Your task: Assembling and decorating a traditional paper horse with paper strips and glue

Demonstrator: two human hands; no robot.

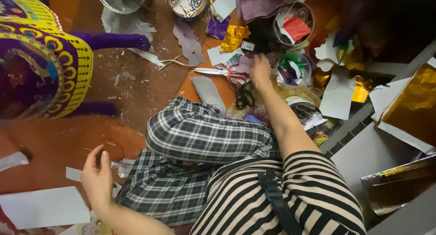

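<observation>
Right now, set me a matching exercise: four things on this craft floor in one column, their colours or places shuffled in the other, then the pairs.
Things:
1. scissors
2. folded paper
3. crumpled foil
4. left hand

Descriptions:
A. gold, above the scissors
B. red, inside a round tin
C. red handles, just left of the right hand
D. low in the view, by white paper scraps

Pairs: 1-C, 2-B, 3-A, 4-D
</observation>
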